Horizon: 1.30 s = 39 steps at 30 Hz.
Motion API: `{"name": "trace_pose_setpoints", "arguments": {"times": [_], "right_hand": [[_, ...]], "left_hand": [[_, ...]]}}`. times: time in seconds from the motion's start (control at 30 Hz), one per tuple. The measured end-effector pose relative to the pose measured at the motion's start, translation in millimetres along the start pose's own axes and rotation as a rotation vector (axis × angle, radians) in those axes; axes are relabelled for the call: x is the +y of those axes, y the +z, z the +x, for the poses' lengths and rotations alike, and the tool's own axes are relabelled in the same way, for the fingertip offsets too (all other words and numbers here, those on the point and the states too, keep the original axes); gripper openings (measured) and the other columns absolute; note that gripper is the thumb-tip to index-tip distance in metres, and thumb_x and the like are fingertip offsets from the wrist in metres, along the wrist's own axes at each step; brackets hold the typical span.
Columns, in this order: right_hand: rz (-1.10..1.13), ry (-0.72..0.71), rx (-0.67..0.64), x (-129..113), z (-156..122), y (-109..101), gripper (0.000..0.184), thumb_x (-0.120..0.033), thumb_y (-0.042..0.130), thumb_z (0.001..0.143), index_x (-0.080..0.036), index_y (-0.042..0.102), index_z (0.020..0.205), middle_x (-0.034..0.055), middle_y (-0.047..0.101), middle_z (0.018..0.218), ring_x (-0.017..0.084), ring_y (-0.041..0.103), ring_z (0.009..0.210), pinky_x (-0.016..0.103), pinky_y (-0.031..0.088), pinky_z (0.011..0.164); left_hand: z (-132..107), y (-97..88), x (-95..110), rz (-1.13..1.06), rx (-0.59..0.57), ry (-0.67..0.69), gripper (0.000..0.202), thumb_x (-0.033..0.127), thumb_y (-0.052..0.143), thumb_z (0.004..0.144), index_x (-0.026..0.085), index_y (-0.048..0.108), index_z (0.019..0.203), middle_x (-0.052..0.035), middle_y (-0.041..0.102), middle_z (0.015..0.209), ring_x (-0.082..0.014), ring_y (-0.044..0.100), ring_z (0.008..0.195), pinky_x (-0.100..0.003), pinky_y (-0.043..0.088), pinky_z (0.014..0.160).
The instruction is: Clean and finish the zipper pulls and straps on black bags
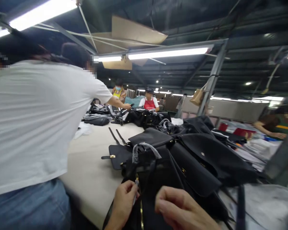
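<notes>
Your left hand [124,202] has its grip pinched on a zipper pull [136,182] of a black bag [162,174]; your right hand [180,204] curls nearby, its grip unclear.

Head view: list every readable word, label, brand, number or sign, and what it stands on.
No text can be read.
Gold emblem on the black bag beyond the right hand: too blurred.
Red apron: any print is too small.
Pale strip at the left hand: no lettering discernible.
</notes>
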State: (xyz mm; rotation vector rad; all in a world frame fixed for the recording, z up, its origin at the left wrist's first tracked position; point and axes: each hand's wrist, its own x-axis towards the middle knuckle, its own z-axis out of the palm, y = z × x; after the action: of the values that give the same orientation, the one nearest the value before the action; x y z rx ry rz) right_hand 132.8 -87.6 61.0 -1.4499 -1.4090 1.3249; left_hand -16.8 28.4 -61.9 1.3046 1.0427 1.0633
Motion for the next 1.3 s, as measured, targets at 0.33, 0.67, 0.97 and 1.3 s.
{"name": "trace_pose_setpoints", "arguments": {"times": [0.33,0.67,0.97,1.3], "right_hand": [[-0.394,-0.001,0.131,36.9,109.1,21.7,0.025,-0.016,0.048,0.074,-0.021,0.046,0.050,-0.0063,0.042,0.043,0.010,0.036,0.044,0.024,0.025,0.046],[-0.553,0.050,0.241,51.0,113.7,21.9,0.033,-0.026,0.050,0.083,-0.022,0.045,0.050,-0.0049,0.042,0.047,0.011,0.040,0.047,0.025,0.024,0.048],[-0.578,0.069,0.282,50.1,113.1,22.9,0.032,-0.026,0.055,0.080,-0.021,0.049,0.049,-0.0032,0.047,0.047,0.013,0.045,0.051,0.025,0.026,0.049],[-0.480,0.062,0.296,55.2,109.1,22.4,0.034,-0.022,0.054,0.079,-0.021,0.052,0.045,-0.0032,0.049,0.040,0.013,0.046,0.046,0.025,0.030,0.049]], "left_hand": [[-7.3,0.3,3.1,0.075,-0.005,-0.004,0.031,0.046,0.053,0.075,0.019,0.059,0.061,0.0019,0.054,0.052,-0.0128,0.045,0.047,-0.024,0.031,0.046],[-5.9,0.5,-3.1,0.129,0.010,0.010,0.024,0.038,0.051,0.080,0.021,0.055,0.064,0.0004,0.057,0.056,-0.0149,0.051,0.052,-0.025,0.036,0.052],[-14.2,1.3,1.6,0.239,0.080,0.104,0.017,0.030,0.053,0.084,0.022,0.056,0.070,0.0013,0.059,0.057,-0.0158,0.055,0.056,-0.024,0.037,0.055],[-21.0,-1.1,2.1,0.182,0.074,0.218,0.025,0.026,0.064,0.080,0.025,0.076,0.103,-0.0085,0.077,0.102,-0.0271,0.069,0.096,-0.031,0.049,0.089]]}}
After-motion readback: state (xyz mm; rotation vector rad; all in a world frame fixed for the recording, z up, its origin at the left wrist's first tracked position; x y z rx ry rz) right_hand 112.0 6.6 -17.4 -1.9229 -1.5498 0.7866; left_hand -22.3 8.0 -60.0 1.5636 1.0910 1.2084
